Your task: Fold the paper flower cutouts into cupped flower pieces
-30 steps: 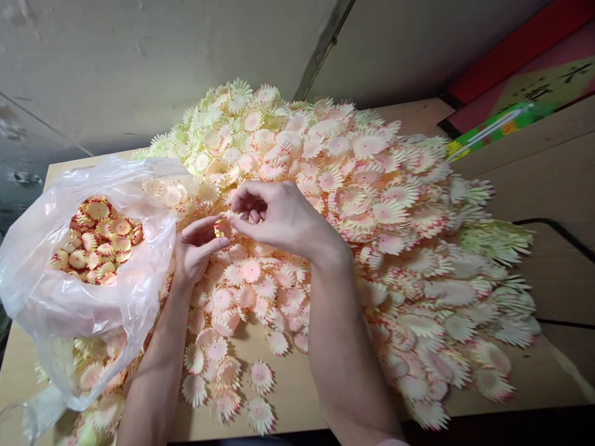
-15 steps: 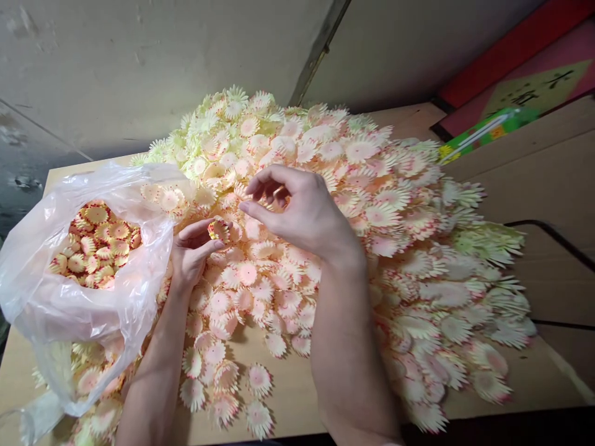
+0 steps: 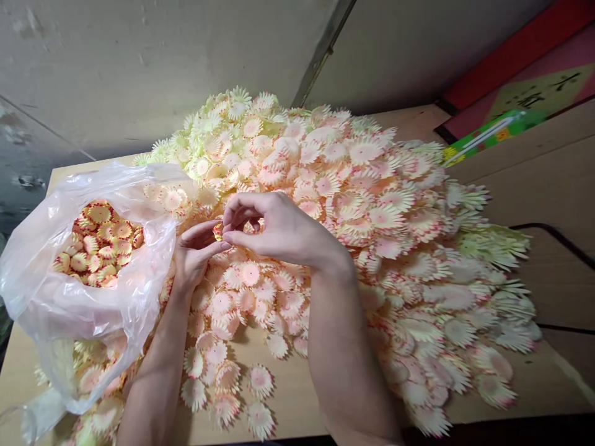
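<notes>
A big heap of cream and pink paper flower cut-outs [image 3: 353,204] covers the wooden table [image 3: 297,396]. My left hand [image 3: 193,251] pinches a small yellow and red paper flower [image 3: 217,231] between thumb and fingers. My right hand [image 3: 274,226] meets it from the right, fingers curled and pinched on the same small flower. Both hands hover just above the heap's near left side, beside the bag.
A clear plastic bag [image 3: 93,297] at the left holds several small yellow and red flowers [image 3: 95,244]. A grey wall rises behind the table. A green box [image 3: 493,131] and red boards lie at the back right. Loose flowers dot the table's front edge.
My right hand lifted away toward the heap half a second ago, then came back to the left hand and closed on the small flower. The left hand stayed put.
</notes>
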Motion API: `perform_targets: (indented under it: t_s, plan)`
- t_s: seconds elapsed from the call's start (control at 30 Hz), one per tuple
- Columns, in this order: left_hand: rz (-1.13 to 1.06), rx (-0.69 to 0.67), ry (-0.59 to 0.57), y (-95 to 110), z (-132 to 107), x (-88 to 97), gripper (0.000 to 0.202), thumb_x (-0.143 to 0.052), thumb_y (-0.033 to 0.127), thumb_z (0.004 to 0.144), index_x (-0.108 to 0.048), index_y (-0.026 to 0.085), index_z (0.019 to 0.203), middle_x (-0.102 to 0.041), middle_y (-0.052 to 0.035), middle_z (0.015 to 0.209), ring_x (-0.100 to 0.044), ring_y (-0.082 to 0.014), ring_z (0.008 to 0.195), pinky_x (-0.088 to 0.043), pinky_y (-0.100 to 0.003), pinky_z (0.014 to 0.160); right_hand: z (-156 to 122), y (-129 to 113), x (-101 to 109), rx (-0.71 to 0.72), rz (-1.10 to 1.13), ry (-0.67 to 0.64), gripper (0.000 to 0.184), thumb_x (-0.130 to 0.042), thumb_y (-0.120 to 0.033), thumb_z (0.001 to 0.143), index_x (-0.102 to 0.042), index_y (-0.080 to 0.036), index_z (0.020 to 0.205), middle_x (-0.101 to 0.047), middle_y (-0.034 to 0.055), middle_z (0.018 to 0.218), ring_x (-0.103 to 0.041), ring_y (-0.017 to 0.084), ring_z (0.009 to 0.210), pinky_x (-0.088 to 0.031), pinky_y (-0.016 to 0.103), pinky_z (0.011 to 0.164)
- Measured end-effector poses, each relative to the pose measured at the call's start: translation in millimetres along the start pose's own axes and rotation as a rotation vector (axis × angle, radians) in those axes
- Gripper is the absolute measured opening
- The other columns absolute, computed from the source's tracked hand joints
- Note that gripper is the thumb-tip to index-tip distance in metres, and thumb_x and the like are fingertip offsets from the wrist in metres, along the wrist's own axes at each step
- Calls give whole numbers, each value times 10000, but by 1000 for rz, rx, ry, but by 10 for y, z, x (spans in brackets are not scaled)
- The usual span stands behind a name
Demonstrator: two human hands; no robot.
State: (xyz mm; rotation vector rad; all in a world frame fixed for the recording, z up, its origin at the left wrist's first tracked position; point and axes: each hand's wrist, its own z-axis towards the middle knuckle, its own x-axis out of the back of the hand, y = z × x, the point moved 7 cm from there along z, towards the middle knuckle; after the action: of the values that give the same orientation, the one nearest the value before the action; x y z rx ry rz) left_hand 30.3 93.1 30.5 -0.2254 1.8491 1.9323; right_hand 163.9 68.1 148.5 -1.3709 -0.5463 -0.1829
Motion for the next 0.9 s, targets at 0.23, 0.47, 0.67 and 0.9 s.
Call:
perform_targets:
  t_s: [0.23,0.47,0.67,0.9]
  plan:
    - [-16,2,18,22,15,-2,459,-962,220,474,-789,236,899,-803,-19,907,-756,-197,842,-611,-300,782,15,-2,44,60,-97,94,96,-613,-104,754,-601,-179,813,-696,29,811,-657,150,734,-500,270,656]
    - [-13,-30,43,44,6,-4,427,-958,180,464,-795,250,852,-792,17,836,-737,-135,757,-586,-214,687,13,53,237,45,-302,326,104,-626,-106,732,-578,-193,764,-638,-5,707,-568,128,628,-441,279,631]
    - [-8,5,22,4,-5,12,433,-955,208,489,-794,247,889,-801,-16,938,-754,-204,887,-606,-288,779,-46,44,418,83,-384,508,92,-618,-114,798,-605,-204,813,-676,27,809,-612,169,728,-472,322,732]
    - [43,-8,34,19,2,32,455,-948,203,509,-787,243,933,-784,-30,1026,-735,-227,976,-605,-306,808,-22,-2,192,78,-90,208,34,-638,-177,833,-639,-188,865,-714,42,884,-662,175,806,-519,318,762]
